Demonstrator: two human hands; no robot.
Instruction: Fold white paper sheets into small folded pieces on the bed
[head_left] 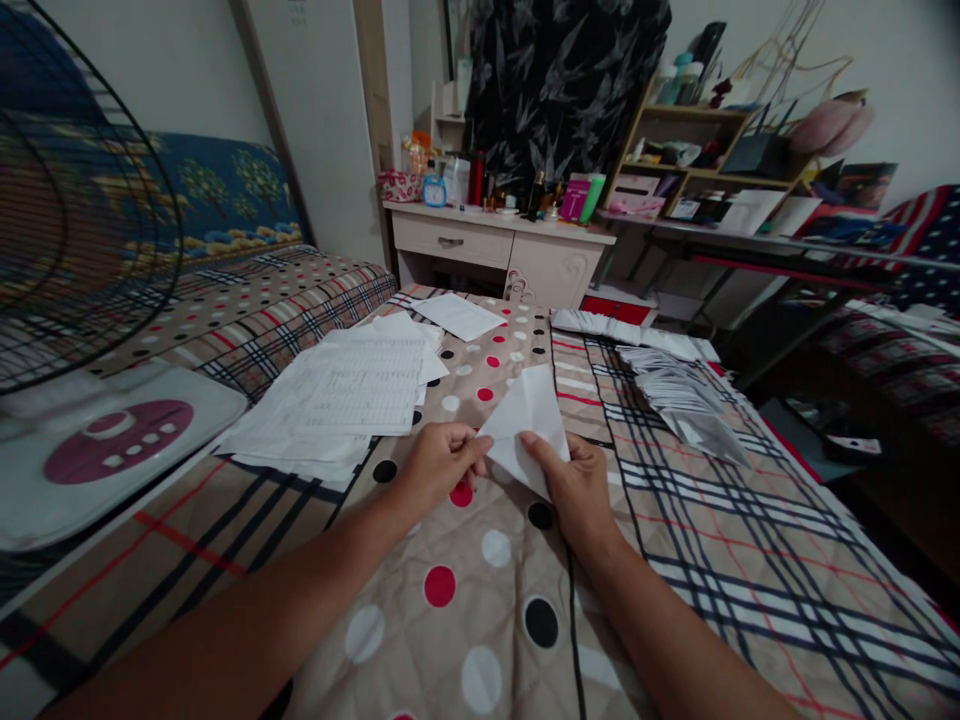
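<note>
A creased white paper (536, 425), smooth and angular, is held above the quilted cover (420, 660), between its left and right edges; the left hand (442, 460) pinches the paper's left corner, the right hand (585, 487) grips its right side; loose ruled sheets (360, 390) lie toward the cover's left edge

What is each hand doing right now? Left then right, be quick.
Left hand: closed, pinching the left corner of the white paper.
Right hand: closed, holding the white paper at its right side.
</note>
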